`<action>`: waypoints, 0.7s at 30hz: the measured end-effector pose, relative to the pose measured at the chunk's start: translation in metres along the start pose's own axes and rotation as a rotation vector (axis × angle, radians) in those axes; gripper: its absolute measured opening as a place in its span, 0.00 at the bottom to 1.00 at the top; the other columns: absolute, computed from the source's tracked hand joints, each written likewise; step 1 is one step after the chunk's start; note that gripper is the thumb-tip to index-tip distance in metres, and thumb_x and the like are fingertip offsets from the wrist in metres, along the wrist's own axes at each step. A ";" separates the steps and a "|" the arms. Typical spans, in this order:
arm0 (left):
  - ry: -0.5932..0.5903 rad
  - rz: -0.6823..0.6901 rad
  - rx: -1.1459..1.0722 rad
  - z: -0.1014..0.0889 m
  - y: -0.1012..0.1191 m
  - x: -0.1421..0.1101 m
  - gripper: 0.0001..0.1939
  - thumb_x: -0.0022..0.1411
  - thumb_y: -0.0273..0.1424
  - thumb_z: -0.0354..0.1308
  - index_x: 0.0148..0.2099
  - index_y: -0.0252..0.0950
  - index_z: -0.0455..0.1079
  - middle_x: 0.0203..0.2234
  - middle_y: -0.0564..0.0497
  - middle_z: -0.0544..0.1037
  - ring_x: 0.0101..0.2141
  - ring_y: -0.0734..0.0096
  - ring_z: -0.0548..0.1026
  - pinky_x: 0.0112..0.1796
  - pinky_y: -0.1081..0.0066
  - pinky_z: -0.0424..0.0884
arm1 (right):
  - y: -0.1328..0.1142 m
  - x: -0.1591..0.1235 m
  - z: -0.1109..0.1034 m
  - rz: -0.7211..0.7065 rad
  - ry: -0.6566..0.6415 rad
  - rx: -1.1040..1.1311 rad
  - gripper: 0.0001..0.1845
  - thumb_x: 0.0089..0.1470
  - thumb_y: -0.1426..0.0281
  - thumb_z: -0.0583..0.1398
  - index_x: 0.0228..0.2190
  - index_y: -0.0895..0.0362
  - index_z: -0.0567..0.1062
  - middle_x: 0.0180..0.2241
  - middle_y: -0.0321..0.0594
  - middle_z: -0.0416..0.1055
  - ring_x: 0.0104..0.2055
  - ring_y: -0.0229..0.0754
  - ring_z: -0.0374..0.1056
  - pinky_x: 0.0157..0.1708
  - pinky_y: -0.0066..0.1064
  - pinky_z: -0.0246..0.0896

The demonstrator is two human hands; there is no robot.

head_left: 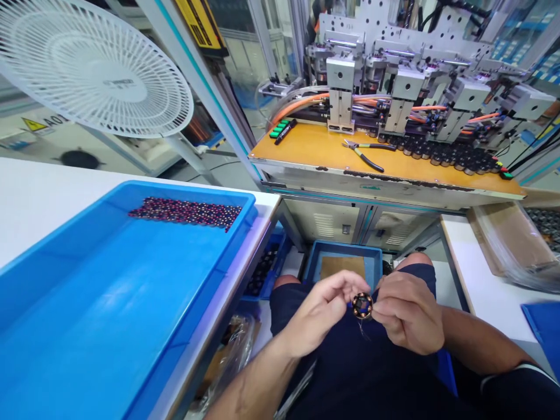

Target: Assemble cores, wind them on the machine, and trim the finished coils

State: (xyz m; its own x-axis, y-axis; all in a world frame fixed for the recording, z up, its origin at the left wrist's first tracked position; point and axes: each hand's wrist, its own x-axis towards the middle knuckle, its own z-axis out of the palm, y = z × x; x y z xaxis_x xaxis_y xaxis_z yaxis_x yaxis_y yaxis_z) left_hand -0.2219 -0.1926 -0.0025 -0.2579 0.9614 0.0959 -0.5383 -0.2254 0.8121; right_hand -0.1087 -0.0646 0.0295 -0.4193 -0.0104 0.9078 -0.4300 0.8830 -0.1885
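Ring (362, 305), dark with copper windings: held above the lap, its open face toward my head view, fine wires (364, 331) hanging from its lower edge.

Right hand (408, 309): thumb and bent fingers in a narrow pinch on the ring's right rim.

Left hand (321, 308): fingers curled, tips at the ring's upper left rim; they seem to touch it, but I cannot tell whether they grip.

Space for moving: both hands lie between the left table (39, 186) and the right table (476, 280), well apart from either edge. Beyond them, lower down, a blue bin (312, 262) with a brown sheet (341, 266) in it.

Left: large blue tray (100, 297), raised rim near the table edge, small red-and-dark parts (188, 212) packed at its far end.

Ahead: orange worktop (301, 149), chipped front edge, bearing pliers (367, 156), opened handles, a black marker (285, 133) and dark cylindrical parts (441, 153) beneath the machine (406, 84).

Right: cardboard (511, 233) under clear plastic, on the table.
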 end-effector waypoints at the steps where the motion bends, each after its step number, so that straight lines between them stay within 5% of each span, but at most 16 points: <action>1: -0.027 -0.052 0.023 0.000 0.001 0.000 0.25 0.57 0.49 0.61 0.42 0.30 0.73 0.30 0.48 0.74 0.30 0.72 0.73 0.33 0.74 0.69 | 0.001 0.001 -0.001 -0.010 -0.008 -0.018 0.05 0.62 0.76 0.55 0.33 0.61 0.70 0.25 0.39 0.67 0.24 0.35 0.65 0.23 0.28 0.66; 7: -0.062 -0.027 0.034 0.001 -0.001 -0.002 0.13 0.61 0.33 0.63 0.46 0.35 0.67 0.24 0.55 0.72 0.23 0.79 0.71 0.26 0.78 0.67 | 0.003 0.005 -0.015 0.006 -0.154 -0.085 0.05 0.61 0.77 0.55 0.33 0.60 0.69 0.25 0.40 0.68 0.24 0.35 0.66 0.24 0.29 0.69; 12: -0.068 0.120 -0.066 0.004 -0.006 -0.001 0.11 0.60 0.22 0.61 0.44 0.38 0.68 0.36 0.52 0.77 0.28 0.77 0.79 0.29 0.79 0.71 | 0.000 0.006 -0.017 0.087 -0.181 -0.115 0.05 0.61 0.77 0.54 0.33 0.59 0.69 0.26 0.39 0.69 0.24 0.35 0.68 0.26 0.28 0.69; 17: -0.120 0.188 -0.193 0.003 0.001 -0.001 0.15 0.51 0.24 0.70 0.40 0.38 0.71 0.47 0.50 0.74 0.34 0.75 0.79 0.38 0.73 0.75 | -0.002 0.010 -0.014 0.086 -0.186 -0.087 0.06 0.62 0.76 0.54 0.33 0.59 0.69 0.25 0.38 0.69 0.24 0.35 0.68 0.25 0.28 0.68; 21: -0.097 0.134 -0.272 0.001 0.005 0.002 0.28 0.46 0.39 0.73 0.48 0.40 0.70 0.48 0.46 0.75 0.35 0.72 0.78 0.38 0.72 0.74 | 0.000 0.012 -0.015 0.050 -0.245 -0.054 0.07 0.63 0.75 0.53 0.32 0.59 0.69 0.24 0.38 0.68 0.23 0.34 0.67 0.24 0.28 0.68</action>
State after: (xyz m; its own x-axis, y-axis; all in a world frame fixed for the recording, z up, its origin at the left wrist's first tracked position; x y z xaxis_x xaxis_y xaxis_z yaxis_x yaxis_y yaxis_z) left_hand -0.2240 -0.1919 0.0018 -0.2697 0.9281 0.2566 -0.7030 -0.3719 0.6062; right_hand -0.1019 -0.0575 0.0463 -0.6231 -0.0734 0.7787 -0.3631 0.9090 -0.2048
